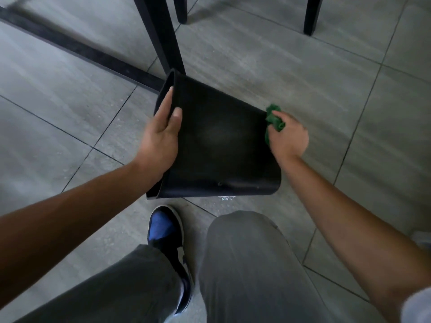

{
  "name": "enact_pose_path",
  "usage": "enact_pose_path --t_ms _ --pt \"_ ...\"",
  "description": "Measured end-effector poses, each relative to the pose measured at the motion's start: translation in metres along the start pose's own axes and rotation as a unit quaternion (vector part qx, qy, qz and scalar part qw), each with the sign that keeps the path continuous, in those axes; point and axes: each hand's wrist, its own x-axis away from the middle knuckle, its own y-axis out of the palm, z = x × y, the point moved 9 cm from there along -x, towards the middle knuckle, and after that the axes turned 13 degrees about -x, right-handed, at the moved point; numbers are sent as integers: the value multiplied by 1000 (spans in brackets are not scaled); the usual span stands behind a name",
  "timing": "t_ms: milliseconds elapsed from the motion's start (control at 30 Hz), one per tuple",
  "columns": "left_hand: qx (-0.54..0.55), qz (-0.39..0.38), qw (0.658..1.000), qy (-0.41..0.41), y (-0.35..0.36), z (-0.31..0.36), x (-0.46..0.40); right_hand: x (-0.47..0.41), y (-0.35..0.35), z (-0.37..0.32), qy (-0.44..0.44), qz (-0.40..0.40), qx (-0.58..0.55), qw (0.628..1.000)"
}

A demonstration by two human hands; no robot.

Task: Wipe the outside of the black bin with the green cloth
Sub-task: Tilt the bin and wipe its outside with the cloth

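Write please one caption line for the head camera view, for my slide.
Left hand grips the tipped black bin at its rim while right hand presses green cloth against its base end.

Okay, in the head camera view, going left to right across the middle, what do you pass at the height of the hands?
left hand → black bin → green cloth → right hand
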Motion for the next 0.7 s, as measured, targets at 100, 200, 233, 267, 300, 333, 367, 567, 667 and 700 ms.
enact_pose_path --t_ms 100,200,233,267,300,333,367,567,667,700 --pt "7 5 1000 18 6 12 -9 35 18 -65 -129 -26 -80 988" --pt "6 29 999 38 4 23 -9 93 37 -129 -314 -86 -132 936" --pt "-2 24 998 49 4 24 -10 109 42 -136 -362 -114 -123 917" --pt "-9 17 998 54 3 23 -10 116 46 -131 -392 -132 -101 905" --pt "-18 12 998 51 2 20 -9 110 46 -117 -392 -136 -74 907" --pt "-26 10 999 40 -1 15 -8 92 42 -95 -348 -125 -47 928" --pt "-31 13 999 29 -3 11 -6 65 33 -68 -266 -104 -22 958" --pt "-40 19 998 33 6 26 -4 55 20 -73 -165 -29 -64 984" --pt "-59 15 997 54 1 30 -6 119 48 -126 -383 -103 -104 912" --pt "-59 14 997 52 -2 27 -5 112 49 -122 -400 -107 -77 907"
